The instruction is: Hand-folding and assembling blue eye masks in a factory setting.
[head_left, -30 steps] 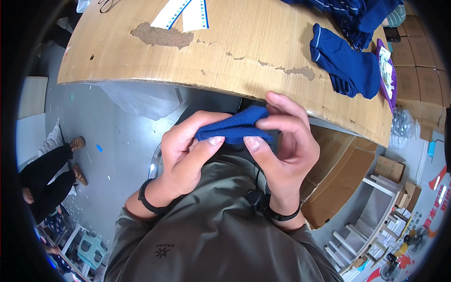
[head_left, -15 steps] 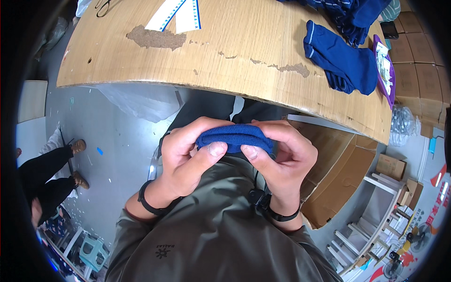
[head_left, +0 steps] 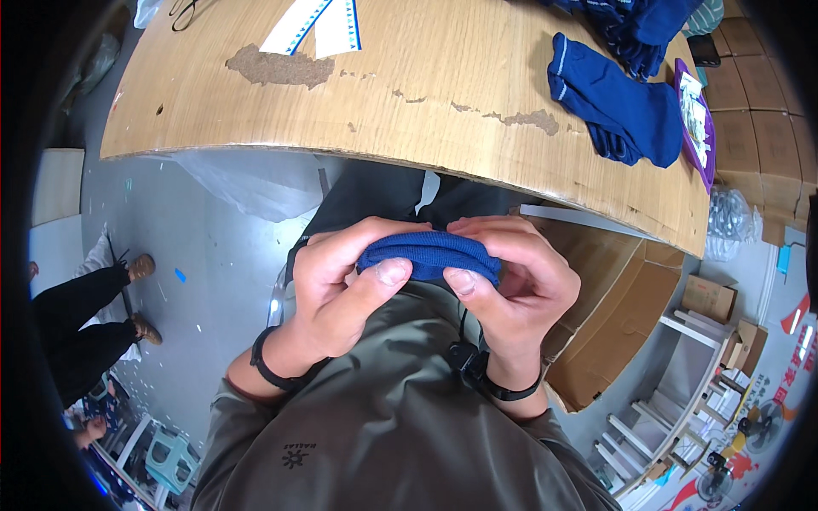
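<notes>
Between my two hands is a dark blue sock, bunched into a short ribbed roll just in front of my chest. My left hand is closed on its left end, thumb pressed on the near side and fingers behind. The right hand pinches the other end the same way. A fold runs lengthwise along the upper side of the knit. Most of my fingertips are hidden behind the fabric. On the table's right side lies another blue sock, laid flat with a pale stitched line at its cuff.
The wooden table curves ahead, its surface chipped. It holds white paper strips, scissors, a blue sock pile and a purple tray. An open cardboard box stands below right. Another person's legs show at left.
My right hand has shifted slightly right and its thumb has slid a little along the sock. The sock's folded edge looks slightly flatter. The left hand has hardly moved.
</notes>
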Available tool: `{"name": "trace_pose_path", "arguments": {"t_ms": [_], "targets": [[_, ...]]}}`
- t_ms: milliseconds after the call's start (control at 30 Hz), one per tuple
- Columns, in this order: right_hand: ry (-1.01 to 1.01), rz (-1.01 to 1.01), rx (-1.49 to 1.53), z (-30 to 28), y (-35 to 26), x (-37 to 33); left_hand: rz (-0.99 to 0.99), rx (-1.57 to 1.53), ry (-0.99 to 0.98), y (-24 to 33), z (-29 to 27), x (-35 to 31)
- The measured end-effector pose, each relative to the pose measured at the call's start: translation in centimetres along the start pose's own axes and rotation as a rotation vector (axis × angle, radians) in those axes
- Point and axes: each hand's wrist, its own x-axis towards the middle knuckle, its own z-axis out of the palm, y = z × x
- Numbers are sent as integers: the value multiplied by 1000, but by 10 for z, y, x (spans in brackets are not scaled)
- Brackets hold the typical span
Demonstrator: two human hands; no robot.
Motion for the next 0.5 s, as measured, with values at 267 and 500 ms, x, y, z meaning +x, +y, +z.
{"name": "trace_pose_path", "arguments": {"t_ms": [267,500], "targets": [[90,87,-10,2,-8,-7,303,-71,48,-13,-2,7],[86,138,-16,8,-7,2,238,-141,85,-7,-7,11]]}}
